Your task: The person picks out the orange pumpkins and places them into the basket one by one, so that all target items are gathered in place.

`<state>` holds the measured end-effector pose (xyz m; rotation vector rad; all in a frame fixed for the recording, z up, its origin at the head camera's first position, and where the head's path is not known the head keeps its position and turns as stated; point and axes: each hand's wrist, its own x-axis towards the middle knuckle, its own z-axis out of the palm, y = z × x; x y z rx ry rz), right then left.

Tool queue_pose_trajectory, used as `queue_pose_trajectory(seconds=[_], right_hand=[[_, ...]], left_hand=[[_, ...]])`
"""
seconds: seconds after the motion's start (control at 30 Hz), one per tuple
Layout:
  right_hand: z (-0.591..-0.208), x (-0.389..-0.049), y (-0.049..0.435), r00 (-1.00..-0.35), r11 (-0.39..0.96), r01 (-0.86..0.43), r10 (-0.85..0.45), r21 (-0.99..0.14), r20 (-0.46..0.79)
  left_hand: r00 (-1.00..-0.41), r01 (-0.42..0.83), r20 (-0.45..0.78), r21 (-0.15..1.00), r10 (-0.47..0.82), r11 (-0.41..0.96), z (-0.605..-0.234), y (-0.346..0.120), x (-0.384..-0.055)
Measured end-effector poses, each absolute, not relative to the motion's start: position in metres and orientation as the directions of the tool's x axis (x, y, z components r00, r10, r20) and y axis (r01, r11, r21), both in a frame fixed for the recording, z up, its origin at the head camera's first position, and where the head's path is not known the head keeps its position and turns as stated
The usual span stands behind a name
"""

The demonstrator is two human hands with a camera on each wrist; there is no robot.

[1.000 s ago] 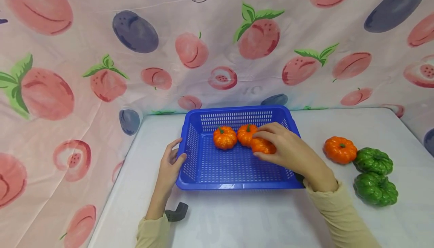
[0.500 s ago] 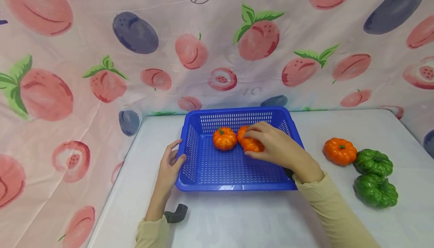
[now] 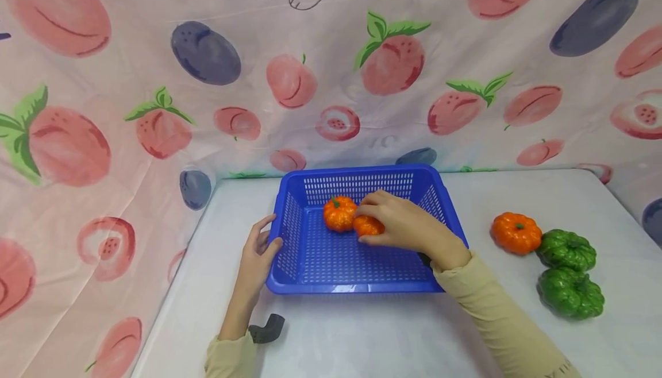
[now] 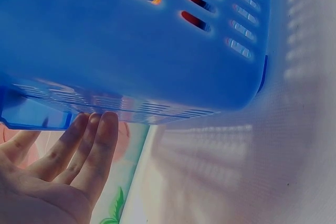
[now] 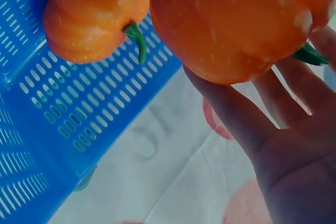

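Observation:
A blue plastic basket (image 3: 331, 289) stands on the white table. My right hand (image 3: 400, 223) is inside it and grips a small orange pumpkin (image 3: 368, 226) with thumb and fingers. To the left of that one, a second orange pumpkin (image 3: 339, 213) with a green stem sits on the basket floor. The right wrist view shows the held pumpkin (image 5: 226, 30) close up, another pumpkin (image 5: 97, 17) beside it. A pumpkin seen earlier at the back is now hidden behind the right hand. My left hand (image 3: 257, 251) touches the basket's left side; its fingers (image 4: 100, 145) are fairly straight against the wall.
Right of the basket lie an orange pumpkin (image 3: 516, 233) and two green pumpkins (image 3: 568, 250), close together on the table. A dark curved piece (image 3: 268, 330) is beside the left wrist. A fruit-print cloth (image 3: 383, 131) rises behind the table.
My right hand has moved left across the basket with the pumpkin, covering the one at the back. The left hand stays on the basket's left side.

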<state>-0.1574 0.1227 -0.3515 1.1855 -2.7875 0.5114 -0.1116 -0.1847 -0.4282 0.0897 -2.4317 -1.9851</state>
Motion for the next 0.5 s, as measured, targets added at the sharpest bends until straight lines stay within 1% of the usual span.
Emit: queue_pose_trajectory(seconds=[0.17,0.5], right_hand=[[-0.355,-0.158,0.117,-0.683,0.636,-0.727,-0.709,-0.260,0.176],[-0.358,-0.158,0.105,-0.664,0.625,-0.737,-0.740,-0.258,0.104]], left_hand=[[-0.998,-0.050,-0.041,0.980,-0.052,0.193,-0.428,-0.184,-0.110],[-0.998,-0.057,-0.049,0.979,-0.047,0.194,-0.427,-0.184,-0.111]])
